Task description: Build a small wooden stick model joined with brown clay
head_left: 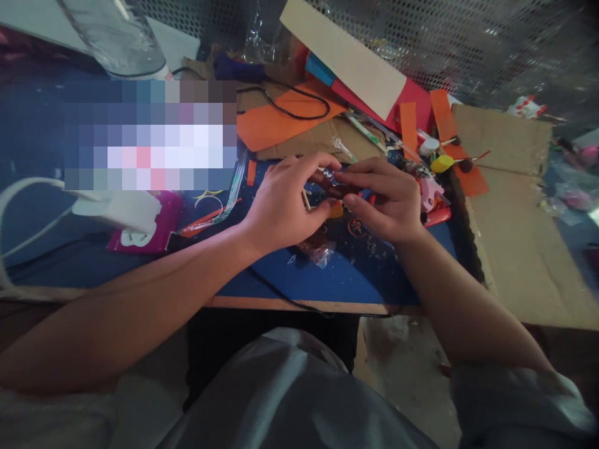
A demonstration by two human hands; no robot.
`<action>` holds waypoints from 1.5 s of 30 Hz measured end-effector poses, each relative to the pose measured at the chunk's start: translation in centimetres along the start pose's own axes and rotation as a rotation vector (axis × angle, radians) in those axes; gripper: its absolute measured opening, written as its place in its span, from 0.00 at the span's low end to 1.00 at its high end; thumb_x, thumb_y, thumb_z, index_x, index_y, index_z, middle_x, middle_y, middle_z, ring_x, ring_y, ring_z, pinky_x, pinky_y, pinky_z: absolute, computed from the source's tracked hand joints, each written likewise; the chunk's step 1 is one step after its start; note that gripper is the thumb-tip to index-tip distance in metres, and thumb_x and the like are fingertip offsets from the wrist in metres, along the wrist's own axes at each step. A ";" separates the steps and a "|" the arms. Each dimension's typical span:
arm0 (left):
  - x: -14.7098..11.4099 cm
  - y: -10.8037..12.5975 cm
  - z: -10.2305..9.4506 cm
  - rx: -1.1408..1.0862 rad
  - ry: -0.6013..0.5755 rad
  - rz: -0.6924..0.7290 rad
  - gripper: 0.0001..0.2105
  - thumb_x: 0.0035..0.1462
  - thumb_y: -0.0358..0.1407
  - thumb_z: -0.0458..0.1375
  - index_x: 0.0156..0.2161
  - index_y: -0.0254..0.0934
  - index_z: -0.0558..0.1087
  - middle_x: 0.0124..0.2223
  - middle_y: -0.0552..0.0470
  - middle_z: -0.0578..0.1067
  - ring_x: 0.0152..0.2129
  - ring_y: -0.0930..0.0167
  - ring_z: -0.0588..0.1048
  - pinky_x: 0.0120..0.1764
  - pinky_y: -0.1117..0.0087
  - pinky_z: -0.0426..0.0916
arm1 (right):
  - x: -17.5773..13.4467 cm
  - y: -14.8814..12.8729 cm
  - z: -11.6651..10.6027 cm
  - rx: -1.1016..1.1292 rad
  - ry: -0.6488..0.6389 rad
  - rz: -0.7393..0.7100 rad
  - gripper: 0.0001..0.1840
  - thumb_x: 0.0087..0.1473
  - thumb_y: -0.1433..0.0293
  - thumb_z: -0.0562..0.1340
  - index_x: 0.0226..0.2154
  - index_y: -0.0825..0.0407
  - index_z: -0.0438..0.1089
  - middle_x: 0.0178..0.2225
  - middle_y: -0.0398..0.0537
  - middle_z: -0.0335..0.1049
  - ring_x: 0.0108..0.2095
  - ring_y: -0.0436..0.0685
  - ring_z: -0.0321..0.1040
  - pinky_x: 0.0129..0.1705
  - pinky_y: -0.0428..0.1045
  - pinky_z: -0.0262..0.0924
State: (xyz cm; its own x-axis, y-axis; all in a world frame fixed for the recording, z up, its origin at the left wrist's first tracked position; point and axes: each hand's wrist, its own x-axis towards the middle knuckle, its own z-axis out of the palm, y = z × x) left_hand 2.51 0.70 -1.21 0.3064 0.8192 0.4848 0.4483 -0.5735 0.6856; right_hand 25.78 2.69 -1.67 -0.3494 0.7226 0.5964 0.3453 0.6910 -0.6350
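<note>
My left hand (287, 202) and my right hand (390, 196) meet over the blue table, fingers curled toward each other. Between their fingertips is a small dark brown piece (333, 189), partly covered by the fingers; its kind I cannot make out. Just below my left thumb shows a small yellow piece (336, 209). A crumpled clear wrapper (321, 252) with something brown in it lies beneath my left hand. Near my right thumb, a small orange ring (357, 228) rests on the table.
Orange paper (285, 118), a cream card (346, 56) and cardboard (519, 218) lie behind and to the right. Small items surround a yellow cap (442, 164). At left are a white charger (116, 209) on a magenta socket box (171, 215) and a clear bottle (116, 37).
</note>
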 end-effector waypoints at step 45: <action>0.1 -0.1 0.1 0.073 -0.006 -0.015 0.19 0.58 0.27 0.69 0.54 0.42 0.78 0.50 0.51 0.87 0.50 0.61 0.84 0.57 0.55 0.74 | 1.1 0.5 2.6 0.535 -0.038 0.547 0.27 0.47 0.46 0.84 0.35 0.45 0.78 0.31 0.39 0.74 0.28 0.50 0.69 0.28 0.48 0.68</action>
State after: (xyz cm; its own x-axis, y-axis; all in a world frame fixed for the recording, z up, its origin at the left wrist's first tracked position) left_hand 2.59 0.88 -1.27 0.3045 0.8277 0.4714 0.5128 -0.5596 0.6511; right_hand 23.31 3.81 -2.61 -0.2832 0.9518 0.1180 0.0119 0.1265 -0.9919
